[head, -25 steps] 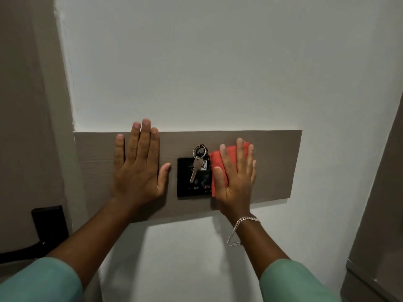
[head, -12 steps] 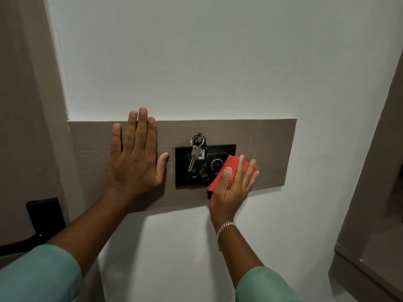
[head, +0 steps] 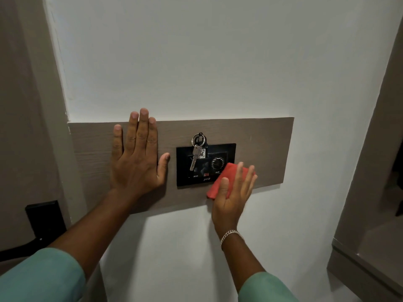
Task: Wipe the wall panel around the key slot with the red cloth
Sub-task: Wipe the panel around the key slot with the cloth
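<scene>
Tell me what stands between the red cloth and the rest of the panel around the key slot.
The folded red cloth under the right hand covers the black switch plate's lower right corner. Going left, the hanging silver key and round knob protrude, and the left hand lies flat on the brown wooden panel.

A: What is worn on the arms?
B: Both arms carry loose sleeves of plain pale green cloth, the left sleeve (head: 41,277) and the right sleeve (head: 265,288), each ending below the elbow with the forearm bare.

A: Any ornament?
B: A silver chain bracelet (head: 231,234) of small links circles the right wrist, between the right sleeve and the right hand (head: 231,192). The left hand (head: 136,159) carries no ring visible; its nails are short.
</scene>
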